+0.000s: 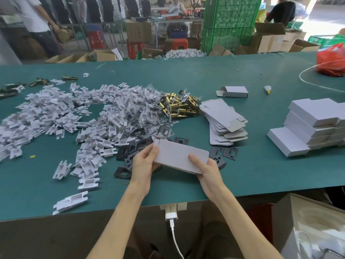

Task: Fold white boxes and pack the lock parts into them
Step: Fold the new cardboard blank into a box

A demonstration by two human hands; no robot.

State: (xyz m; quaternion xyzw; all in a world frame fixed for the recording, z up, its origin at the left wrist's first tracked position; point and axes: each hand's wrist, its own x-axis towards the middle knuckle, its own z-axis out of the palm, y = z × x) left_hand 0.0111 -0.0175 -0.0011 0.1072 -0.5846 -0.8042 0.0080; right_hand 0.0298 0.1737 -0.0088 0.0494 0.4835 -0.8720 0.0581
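**White box gripped at both ends over the near edge**

A white box (179, 156) is held off the desk (242, 176), over the middle of its near edge. Its left end is gripped by the left hand (144, 163), with the thumb laid on the top face and the fingers curled underneath. Its right end is gripped by the right hand (207, 171) in the same way, thumb on top and fingers tucked below. The box is stretched between the two hands, its long side running left to right and slightly tilted, so that the left end lies farther from the near edge.

On the desk just beneath and behind the box, black plates (128, 152) are scattered, some of them covered by it. Just beyond the right hand, toward the middle of the desk, flat box blanks (224, 124) are stacked. Behind those, brass latches (179, 106) are heaped beside a wide spread of white inserts (56, 116) that reaches the left edge. At the right edge, folded boxes (313, 124) are piled. One open box (233, 91) is seen apart, toward the far edge.
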